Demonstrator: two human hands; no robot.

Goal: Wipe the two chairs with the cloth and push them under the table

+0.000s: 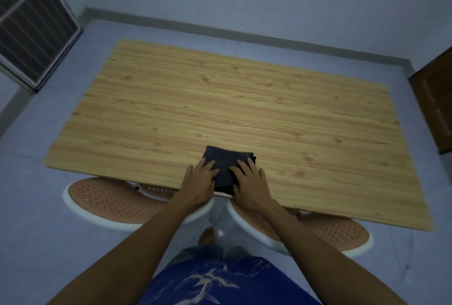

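A dark folded cloth (226,161) lies on the wooden table (220,99) near its front edge. My left hand (199,182) rests flat on the cloth's left side and my right hand (249,182) lies flat on its right side, fingers spread. Two chairs with white rims and orange perforated surfaces stand at the table's near edge: the left chair (115,201) and the right chair (330,231). Both are partly tucked under the tabletop, with their far parts hidden by it.
A louvred door or window (31,23) is at the far left and a brown wooden door (435,104) at the right. Pale tiled floor (29,207) surrounds the table. A bare foot (206,235) shows between the chairs.
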